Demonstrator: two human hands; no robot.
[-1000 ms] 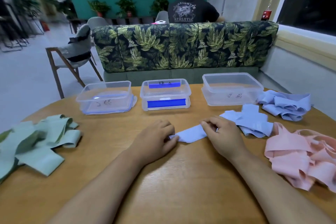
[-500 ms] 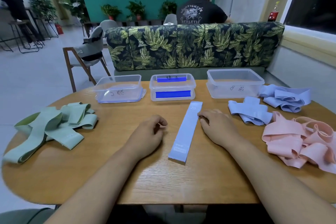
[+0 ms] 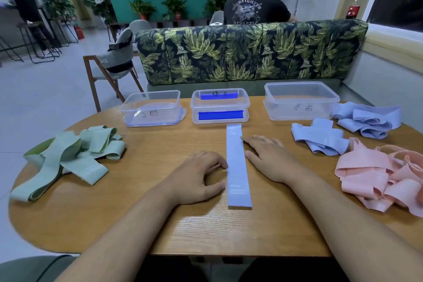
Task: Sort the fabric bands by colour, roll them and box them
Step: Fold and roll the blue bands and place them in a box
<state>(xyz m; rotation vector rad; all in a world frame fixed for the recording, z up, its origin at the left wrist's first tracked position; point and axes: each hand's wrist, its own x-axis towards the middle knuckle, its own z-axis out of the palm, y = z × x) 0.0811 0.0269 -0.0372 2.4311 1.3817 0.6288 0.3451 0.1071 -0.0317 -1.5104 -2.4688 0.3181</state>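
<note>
One light blue band [image 3: 238, 167] lies flat and straight on the wooden table [image 3: 142, 224], running away from me. My left hand [image 3: 199, 176] rests on the table with its fingertips and thumb touching the band's left edge. Flat on the table, my right hand [image 3: 272, 158] touches the band's right edge with straight fingers. Green bands [image 3: 68, 158] are heaped at the left, more blue bands [image 3: 320, 139] and pink bands [image 3: 384, 176] at the right. Three clear boxes stand at the back: a left one [image 3: 152, 107], a middle one [image 3: 219, 105] with blue strips, a right one [image 3: 299, 98].
A second pile of blue bands [image 3: 368, 119] lies at the far right edge. A leaf-patterned sofa [image 3: 247, 50] stands just behind the table, with a person sitting beyond it. A wooden chair [image 3: 109, 68] is off to the left.
The blue band went from a slanted lie between my hands to a straight one pointing at the middle box. Both hands now sit along its edges; the view shifted slightly.
</note>
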